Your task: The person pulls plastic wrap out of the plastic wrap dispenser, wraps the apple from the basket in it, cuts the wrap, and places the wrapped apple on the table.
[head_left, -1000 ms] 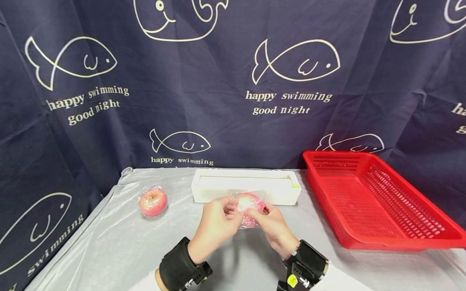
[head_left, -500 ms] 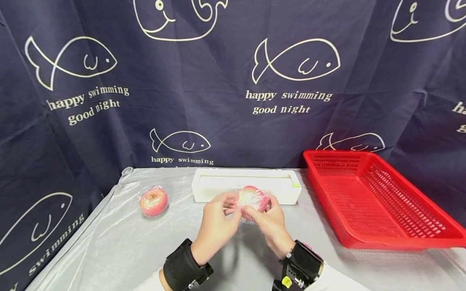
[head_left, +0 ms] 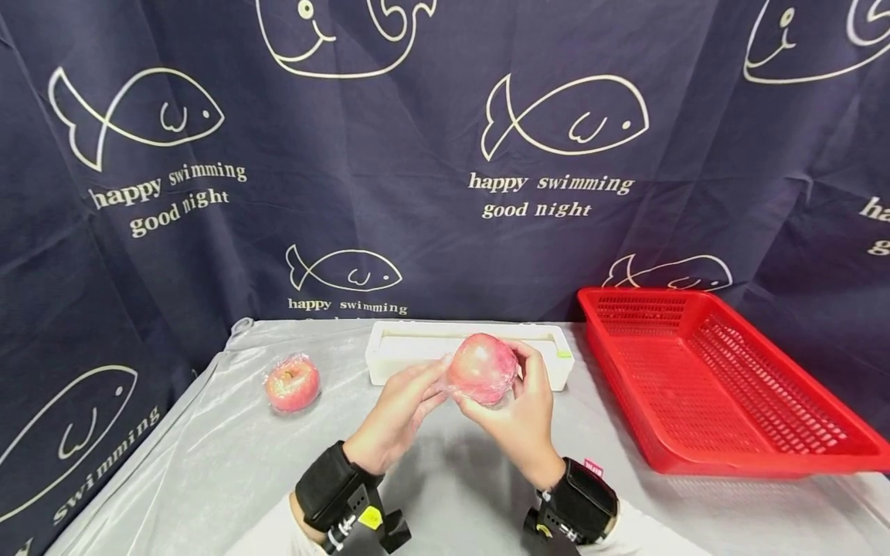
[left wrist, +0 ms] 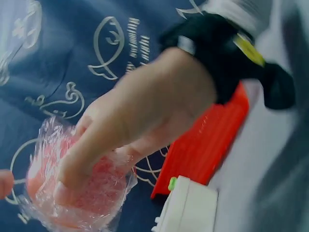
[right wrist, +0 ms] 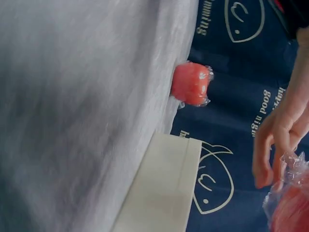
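A red apple (head_left: pixel 483 369) wrapped in clear cling film is held up over the table, in front of the white box. My right hand (head_left: pixel 521 417) grips it from the right, thumb on the near side and fingers round the far side; the left wrist view shows this hand (left wrist: pixel 130 121) round the filmed apple (left wrist: pixel 96 188). My left hand (head_left: pixel 399 409) is at the apple's left side with fingers fairly straight. In the right wrist view, the left fingers (right wrist: pixel 263 162) lie right beside the crinkled film on the apple (right wrist: pixel 294 208).
A second film-wrapped apple (head_left: pixel 293 384) sits on the grey cloth (head_left: pixel 229 463) at the left. The long white box (head_left: pixel 396 367) stands at the back. A red plastic basket (head_left: pixel 723 401) is on the right, before a dark blue fish-print curtain (head_left: pixel 431 154).
The apple has been raised a little and turned, and its film now lies closer round it. My left fingers have straightened, while the right hand has taken a fuller grip.
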A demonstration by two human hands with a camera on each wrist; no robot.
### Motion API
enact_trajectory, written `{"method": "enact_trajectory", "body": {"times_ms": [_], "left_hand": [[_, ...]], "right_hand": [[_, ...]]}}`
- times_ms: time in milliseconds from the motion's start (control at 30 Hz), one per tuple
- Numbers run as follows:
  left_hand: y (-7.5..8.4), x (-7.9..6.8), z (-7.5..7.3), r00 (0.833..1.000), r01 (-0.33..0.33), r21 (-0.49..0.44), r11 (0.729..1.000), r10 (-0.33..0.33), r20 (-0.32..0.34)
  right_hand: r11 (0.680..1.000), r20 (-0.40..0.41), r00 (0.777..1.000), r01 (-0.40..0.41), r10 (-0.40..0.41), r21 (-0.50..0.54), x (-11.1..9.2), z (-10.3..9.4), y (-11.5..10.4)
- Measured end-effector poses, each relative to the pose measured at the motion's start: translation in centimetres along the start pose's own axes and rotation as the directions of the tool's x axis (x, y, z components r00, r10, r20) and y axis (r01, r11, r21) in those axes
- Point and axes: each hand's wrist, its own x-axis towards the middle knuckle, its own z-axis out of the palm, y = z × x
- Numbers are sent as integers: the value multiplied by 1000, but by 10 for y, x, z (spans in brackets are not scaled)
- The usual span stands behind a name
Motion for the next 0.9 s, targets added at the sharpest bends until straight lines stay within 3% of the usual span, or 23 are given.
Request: {"method": "enact_trajectory", "body": {"times_ms": [100, 233, 367, 433, 633, 800, 900], "left_hand": [[1, 1, -4, 991, 50, 5, 999, -50, 121], [1, -1, -6, 955, 37, 28, 999, -43, 293], [1, -3, -3, 925, 7, 24, 1000, -15, 379], [2, -3, -1, 921, 9, 12, 1000, -13, 389], [2, -5, 2, 934, 15, -45, 999, 2, 357], [0, -5, 1, 952, -4, -74, 997, 26, 304], [-3, -1, -3, 967, -67, -42, 997, 76, 245]], "right_hand": [[996, -3, 996, 92, -92, 14, 0, 0, -3], [969, -20, 970, 243, -242, 51, 1, 1, -14], [934, -32, 938, 346, -345, 87, 3, 1, -28], [923, -44, 928, 374, -371, 88, 3, 1, -27], [909, -53, 912, 410, -407, 75, 0, 5, -6], [917, 34, 923, 377, -384, 128, -4, 4, -2], [932, 128, 926, 339, -355, 130, -4, 0, -5]]}}
